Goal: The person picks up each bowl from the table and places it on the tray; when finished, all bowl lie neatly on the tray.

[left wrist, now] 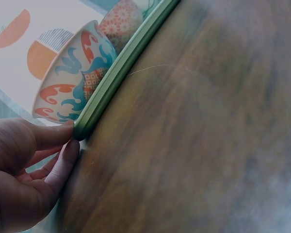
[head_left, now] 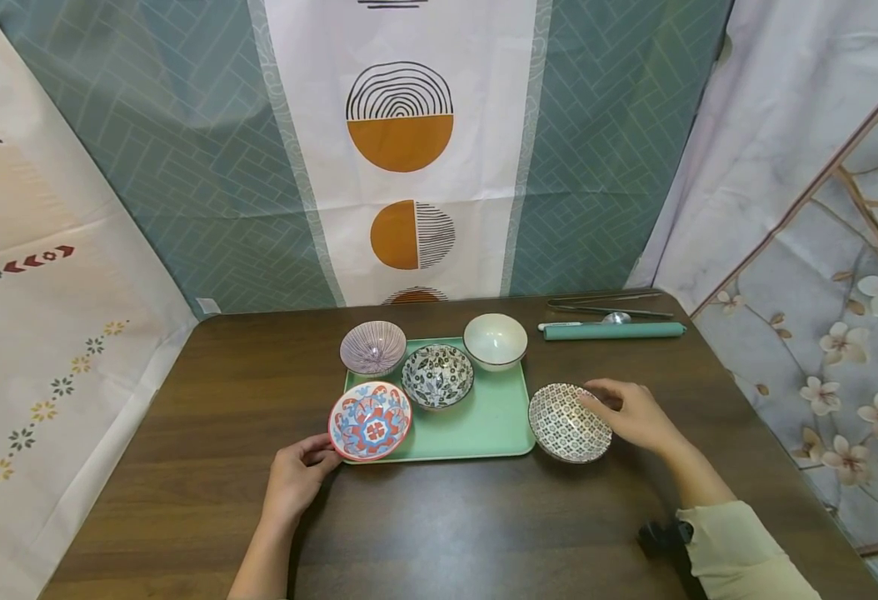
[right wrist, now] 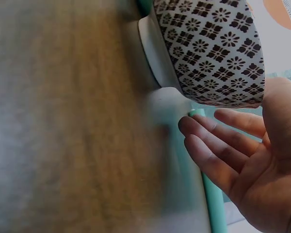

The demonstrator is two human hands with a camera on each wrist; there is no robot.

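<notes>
My left hand (head_left: 294,475) pinches the front left corner of a green tray (head_left: 476,429) between thumb and fingers; the left wrist view shows its edge (left wrist: 106,94). Beside that hand, a red-and-blue flowered bowl (head_left: 371,422) stands on the tray. To the tray's right is a bowl with a small dark floral pattern (head_left: 570,422). My right hand (head_left: 637,417) is at this bowl's right rim, thumb over the rim. In the right wrist view the other fingers (right wrist: 218,155) spread loosely below the patterned bowl (right wrist: 213,53), with a gap between.
A purple-striped bowl (head_left: 373,348), a black-flowered bowl (head_left: 437,377) and a plain white bowl (head_left: 495,342) stand on or over the tray. At the table's back right lie a teal roll (head_left: 611,332), a pen-like white stick (head_left: 559,325) and long dark metal tongs (head_left: 611,308).
</notes>
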